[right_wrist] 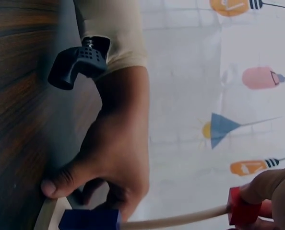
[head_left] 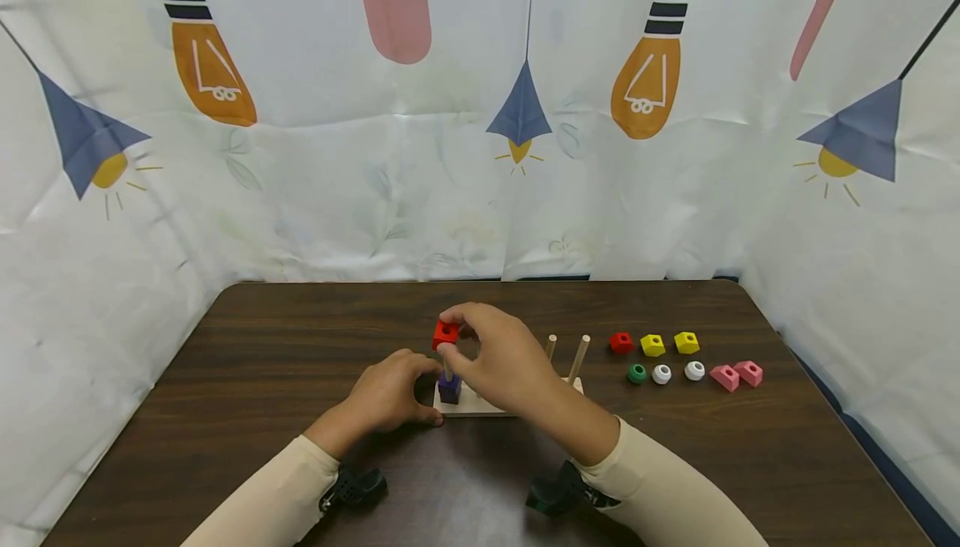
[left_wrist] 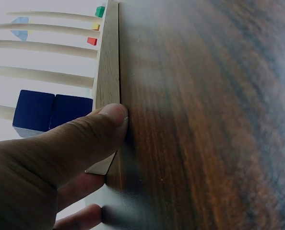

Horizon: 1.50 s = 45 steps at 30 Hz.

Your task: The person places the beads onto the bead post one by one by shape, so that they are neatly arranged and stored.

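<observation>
Loose blocks on table; lamp-print curtain.

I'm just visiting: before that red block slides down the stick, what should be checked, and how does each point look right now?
1. Red block pinched by right hand: ok.
2. Block's hole over the stick tip: ok, stick enters block.
3. Wooden base steadied by left hand, thumb against its edge: ok.
4. Blue blocks seated at the stick's bottom: ok.
5. Stick straight upright: cannot tell.
6. Spare blocks away from the hands: ok.
</observation>
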Motion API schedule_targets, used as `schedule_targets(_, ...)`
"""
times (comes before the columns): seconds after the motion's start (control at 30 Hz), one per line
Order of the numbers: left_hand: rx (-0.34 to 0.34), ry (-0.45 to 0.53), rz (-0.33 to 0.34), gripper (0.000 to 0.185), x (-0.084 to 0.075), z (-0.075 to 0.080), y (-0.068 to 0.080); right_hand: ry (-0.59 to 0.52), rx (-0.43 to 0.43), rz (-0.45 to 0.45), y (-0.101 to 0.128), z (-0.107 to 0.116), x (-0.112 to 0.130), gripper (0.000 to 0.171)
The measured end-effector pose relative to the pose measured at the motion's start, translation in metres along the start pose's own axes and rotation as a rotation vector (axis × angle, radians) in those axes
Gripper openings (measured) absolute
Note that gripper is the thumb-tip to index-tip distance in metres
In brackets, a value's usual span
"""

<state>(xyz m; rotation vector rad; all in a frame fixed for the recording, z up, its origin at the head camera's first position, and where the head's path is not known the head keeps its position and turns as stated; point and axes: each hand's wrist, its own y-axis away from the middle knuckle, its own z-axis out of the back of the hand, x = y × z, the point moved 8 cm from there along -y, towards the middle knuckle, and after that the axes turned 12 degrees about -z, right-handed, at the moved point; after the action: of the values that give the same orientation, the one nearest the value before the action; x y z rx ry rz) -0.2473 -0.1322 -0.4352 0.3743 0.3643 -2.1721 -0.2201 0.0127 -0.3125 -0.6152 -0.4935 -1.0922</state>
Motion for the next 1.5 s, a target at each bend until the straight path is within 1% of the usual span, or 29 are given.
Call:
schedule_targets(0.17, -0.002, -0.001, -0.015, 0.053, -0.001, 0.001, 0.000, 0.048, -0.018, 0.006, 0.001, -0.005, 0.005, 0.033)
schedule_targets(0.3, 0.001, -0.003, -0.009, 0.053, -0.001, 0.001, 0.000, 0.039, -0.058, 0.021, 0.003, -0.006, 0.006, 0.036)
schedule_targets(0.4, 0.003, -0.008, -0.003, 0.054, -0.001, 0.001, 0.000, -0.016, -0.071, 0.014, 0.005, -0.009, 0.002, 0.043)
schedule_targets(0.5, 0.002, -0.007, 0.008, 0.055, 0.000, 0.000, 0.000, -0.093, -0.065, -0.017, 0.006, -0.015, -0.006, 0.051)
schedule_targets(0.6, 0.002, -0.005, 0.014, 0.055, 0.001, -0.001, -0.001, -0.167, -0.064, -0.041, 0.006, -0.021, -0.015, 0.061)
schedule_targets(0.73, -0.002, -0.006, 0.016, 0.055, 0.001, -0.001, -0.001, -0.252, -0.083, -0.050, 0.007, -0.028, -0.024, 0.077)
schedule_targets(0.83, -0.002, -0.006, 0.025, 0.055, 0.001, -0.001, -0.001, -0.304, -0.104, -0.054, 0.009, -0.031, -0.029, 0.089)
schedule_targets(0.93, -0.002, -0.009, 0.026, 0.055, 0.001, -0.001, -0.001, -0.345, -0.101, -0.086, 0.010, -0.037, -0.034, 0.096)
schedule_targets(1.07, -0.004, -0.022, 0.011, 0.055, 0.001, -0.001, -0.001, -0.346, -0.067, -0.140, 0.011, -0.051, -0.046, 0.100)
schedule_targets(1.17, -0.002, -0.029, 0.009, 0.056, 0.000, -0.001, -0.001, -0.327, -0.048, -0.162, 0.012, -0.060, -0.053, 0.100)
schedule_targets(1.5, 0.004, -0.031, 0.024, 0.058, 0.001, -0.001, -0.001, -0.303, -0.055, -0.135, 0.015, -0.063, -0.056, 0.101)
